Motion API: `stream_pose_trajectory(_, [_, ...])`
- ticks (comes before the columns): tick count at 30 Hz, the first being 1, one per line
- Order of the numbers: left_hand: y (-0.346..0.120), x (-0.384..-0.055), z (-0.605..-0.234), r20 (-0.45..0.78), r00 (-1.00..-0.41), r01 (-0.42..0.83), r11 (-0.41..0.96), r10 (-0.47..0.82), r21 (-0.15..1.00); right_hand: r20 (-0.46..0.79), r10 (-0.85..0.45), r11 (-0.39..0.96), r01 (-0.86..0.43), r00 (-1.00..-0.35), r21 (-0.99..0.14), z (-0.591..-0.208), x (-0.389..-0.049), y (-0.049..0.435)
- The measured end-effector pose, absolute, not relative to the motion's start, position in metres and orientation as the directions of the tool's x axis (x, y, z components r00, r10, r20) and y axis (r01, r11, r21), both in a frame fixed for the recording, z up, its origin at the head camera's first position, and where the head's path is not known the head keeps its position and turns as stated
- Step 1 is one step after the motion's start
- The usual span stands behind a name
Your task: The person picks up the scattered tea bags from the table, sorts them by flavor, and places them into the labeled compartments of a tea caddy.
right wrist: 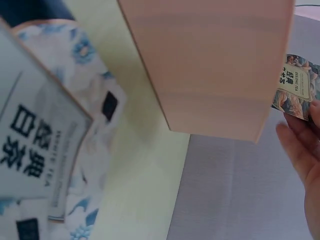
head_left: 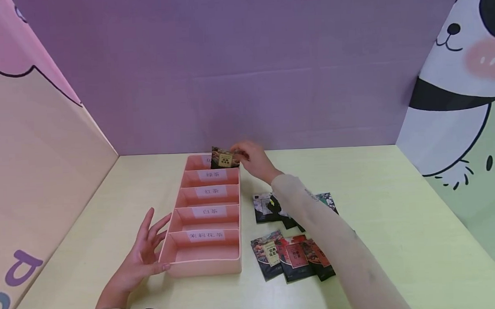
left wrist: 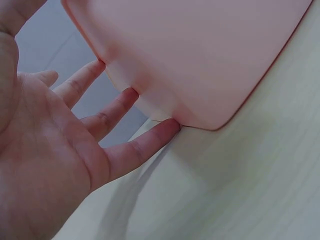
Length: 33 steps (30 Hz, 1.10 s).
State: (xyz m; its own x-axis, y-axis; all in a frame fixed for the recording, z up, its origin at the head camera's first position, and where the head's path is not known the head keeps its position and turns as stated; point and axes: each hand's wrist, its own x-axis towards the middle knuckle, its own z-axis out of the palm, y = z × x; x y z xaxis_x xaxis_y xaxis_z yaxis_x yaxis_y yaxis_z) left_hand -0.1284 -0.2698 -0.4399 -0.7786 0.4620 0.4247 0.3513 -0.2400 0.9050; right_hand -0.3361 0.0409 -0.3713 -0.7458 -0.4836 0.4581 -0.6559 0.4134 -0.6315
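My right hand (head_left: 256,162) pinches a dark, patterned oolong tea sachet (head_left: 222,160) by its right edge, over the rearmost compartment of the pink divided box (head_left: 204,268). In the right wrist view the sachet (right wrist: 295,87) shows "OOLONG TEA" beside the box's top end, and the fingers hold its edge. My left hand (head_left: 141,257) is at the box's near left corner, fingers spread. Its fingertips touch the pink wall (left wrist: 200,60) in the left wrist view. Paper labels with Chinese writing mark the compartments; the sachet partly covers the rearmost label.
Right of the box lie two groups of tea sachets: red and dark ones (head_left: 295,258) nearer, and others, including a white tea sachet (right wrist: 35,150), farther back, partly hidden by my right forearm. A purple wall (head_left: 252,71) stands behind the table (head_left: 378,204).
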Motion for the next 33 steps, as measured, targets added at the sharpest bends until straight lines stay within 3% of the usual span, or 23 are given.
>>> stream_pose_trajectory(11, [-0.27,-0.13,-0.441,0.453,-0.755,0.365,-0.27,0.475,0.891,0.43,-0.602,0.562,-0.74,-0.673,-0.37,-0.379,-0.334,0.038])
stream_pose_trajectory(16, [-0.271,-0.129,-0.441,0.451,-0.759,0.36,-0.274,0.471,0.892,0.423,-0.636,0.537,-0.763,-0.646,-0.359,-0.379,-0.332,0.042])
stream_pose_trajectory(26, [-0.269,-0.13,-0.438,0.431,-0.778,0.356,-0.244,0.458,0.902,0.336,-0.641,0.572,-0.721,-0.69,-0.39,-0.373,-0.333,0.049])
stream_pose_trajectory(33, [-0.269,-0.13,-0.438,0.438,-0.773,0.356,-0.257,0.459,0.898,0.315,-0.673,0.572,-0.74,-0.67,-0.353,-0.37,-0.334,0.055])
